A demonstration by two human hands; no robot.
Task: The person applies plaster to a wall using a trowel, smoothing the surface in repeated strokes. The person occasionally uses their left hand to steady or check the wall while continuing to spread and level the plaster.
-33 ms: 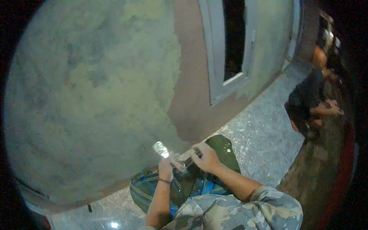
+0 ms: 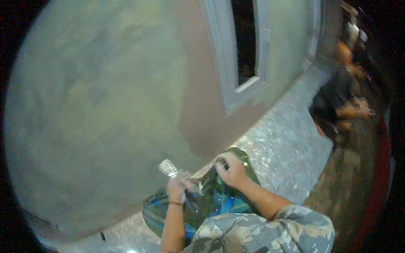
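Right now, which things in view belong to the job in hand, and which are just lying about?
Seemingly in use:
shiny flat-bladed tool, held in the left hand
right hand, curled, contents unclear
patchy wall in front

Just around:
small dark object on the floor, too blurred to identify
window frame
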